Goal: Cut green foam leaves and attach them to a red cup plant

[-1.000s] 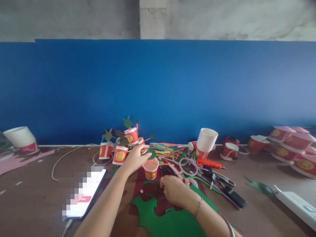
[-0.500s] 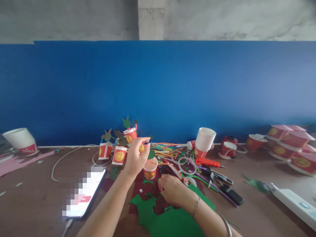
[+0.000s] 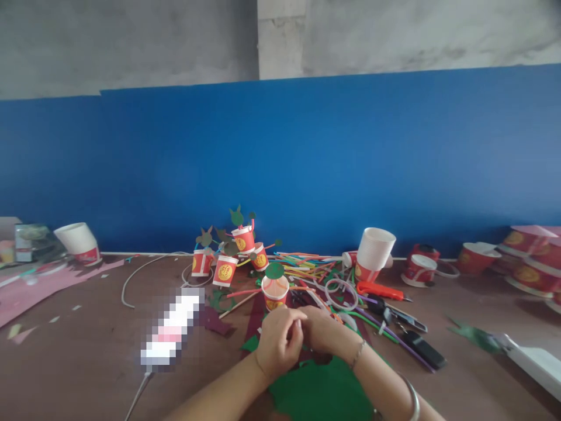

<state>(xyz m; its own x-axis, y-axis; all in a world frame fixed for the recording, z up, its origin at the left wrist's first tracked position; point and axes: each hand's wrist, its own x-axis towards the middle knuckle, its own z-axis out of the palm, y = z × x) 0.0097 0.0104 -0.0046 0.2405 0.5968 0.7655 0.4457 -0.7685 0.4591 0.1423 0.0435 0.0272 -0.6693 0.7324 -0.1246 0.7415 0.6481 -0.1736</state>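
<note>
My left hand (image 3: 280,341) is closed, with its curled fingertips meeting my right hand (image 3: 322,330). The fingers of my right hand are bent and closed too, and turned away from me. Whatever either hand holds is hidden. Right behind them stands a small red and white paper cup (image 3: 275,297) with a green paper disc (image 3: 274,270) on top. Straws stick out from both its sides. Below the hands lies a sheet of green cut paper (image 3: 318,389).
Similar decorated cups (image 3: 225,271) stand behind on the left. Straws (image 3: 302,264) lie heaped at the back. To the right are a cup stack (image 3: 376,252), an orange cutter (image 3: 380,290), keys with a black fob (image 3: 423,349) and a white glue gun (image 3: 532,359). A phone (image 3: 173,327) lies left.
My left hand has left the cup's side and come down to the right, against my right hand. Its raised fingers have curled in. The view has swung a little left.
</note>
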